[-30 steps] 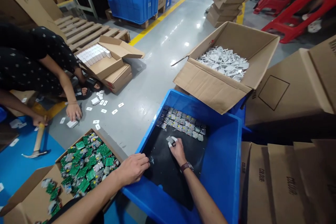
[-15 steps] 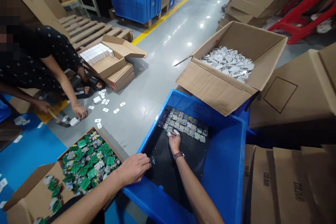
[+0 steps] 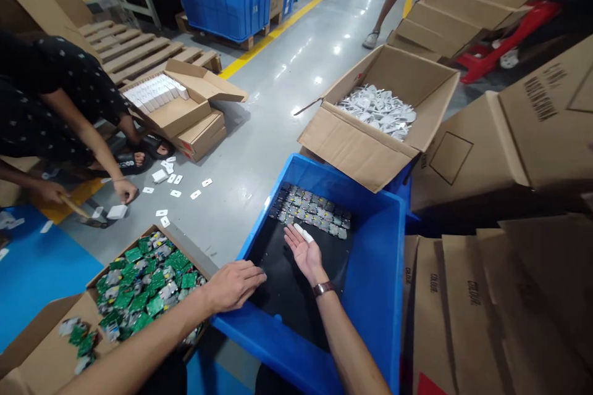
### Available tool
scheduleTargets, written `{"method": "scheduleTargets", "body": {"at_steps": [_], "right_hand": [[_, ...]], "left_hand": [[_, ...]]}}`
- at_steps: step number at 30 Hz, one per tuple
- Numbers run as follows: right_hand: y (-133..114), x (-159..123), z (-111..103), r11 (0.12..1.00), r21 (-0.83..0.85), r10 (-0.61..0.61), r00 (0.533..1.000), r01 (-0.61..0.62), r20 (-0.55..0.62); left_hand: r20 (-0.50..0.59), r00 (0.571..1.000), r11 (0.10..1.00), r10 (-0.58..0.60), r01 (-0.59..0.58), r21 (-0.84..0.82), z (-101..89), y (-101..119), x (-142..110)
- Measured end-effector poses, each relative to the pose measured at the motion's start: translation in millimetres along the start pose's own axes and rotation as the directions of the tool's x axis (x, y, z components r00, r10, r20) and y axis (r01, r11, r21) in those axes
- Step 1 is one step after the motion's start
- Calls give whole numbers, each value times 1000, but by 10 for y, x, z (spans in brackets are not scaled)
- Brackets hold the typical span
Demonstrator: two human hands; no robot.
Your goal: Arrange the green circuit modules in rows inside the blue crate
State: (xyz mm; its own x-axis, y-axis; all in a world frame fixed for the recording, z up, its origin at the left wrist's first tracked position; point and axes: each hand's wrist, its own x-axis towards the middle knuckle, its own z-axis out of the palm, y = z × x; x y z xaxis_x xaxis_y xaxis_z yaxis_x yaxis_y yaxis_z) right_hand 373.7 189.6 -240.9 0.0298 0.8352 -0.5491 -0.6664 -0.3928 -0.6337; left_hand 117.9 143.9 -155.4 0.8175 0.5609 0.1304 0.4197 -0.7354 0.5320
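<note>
My right hand (image 3: 307,257) is palm up and open over the black sheet (image 3: 282,271) inside the blue bin (image 3: 391,271), with white coverings on two fingers. Just beyond its fingertips, small circuit assemblies (image 3: 310,208) lie in close rows at the bin's far end. My left hand (image 3: 236,285) rests at the bin's near left rim, its fingers bent and pressed together; whatever they hold, if anything, is hidden. Left of the bin, a cardboard box (image 3: 44,327) holds a heap of green circuit boards (image 3: 139,293) with grey parts attached.
Behind the bin stands an open carton (image 3: 352,151) of white plastic parts (image 3: 377,110). A co-worker's hand (image 3: 125,190) touches a white piece at the left, the other holding a hammer (image 3: 83,213). Folded cartons (image 3: 467,315) stand at the right.
My right hand has drawn back from the rows of circuit assemblies and turned palm up with fingers extended. My left hand stays at the rim. The view has shifted right; a walker's legs show more.
</note>
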Motion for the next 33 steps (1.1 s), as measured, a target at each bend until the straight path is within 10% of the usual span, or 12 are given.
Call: {"method": "scheduleTargets", "body": {"at_steps": [5,8,17,21,28,33], "right_hand": [[-300,-451,180,993,-86,-78,996,81,46],[-365,-754,194,986,-122,-108,994,110,30],[-291,-1742,215,891,-439,-34,981,116,189],[-211,-1932,412,795,-595,-21,984,123,175],[-173,-2032,810,702,-699,84,960,134,269],[-170,-2204,1188,732,-681,410,793,8,450]], "left_hand": [[15,999,979,-53,55,-196,-133,121,64],[-40,949,825,-314,252,-506,-256,173,85],[-77,419,232,-905,331,-915,-404,147,-827],[-19,306,118,-952,308,-944,-221,320,-1154],[-95,338,194,-936,273,-942,-252,612,-1061],[-260,644,415,-719,97,-905,-540,942,-858]]}}
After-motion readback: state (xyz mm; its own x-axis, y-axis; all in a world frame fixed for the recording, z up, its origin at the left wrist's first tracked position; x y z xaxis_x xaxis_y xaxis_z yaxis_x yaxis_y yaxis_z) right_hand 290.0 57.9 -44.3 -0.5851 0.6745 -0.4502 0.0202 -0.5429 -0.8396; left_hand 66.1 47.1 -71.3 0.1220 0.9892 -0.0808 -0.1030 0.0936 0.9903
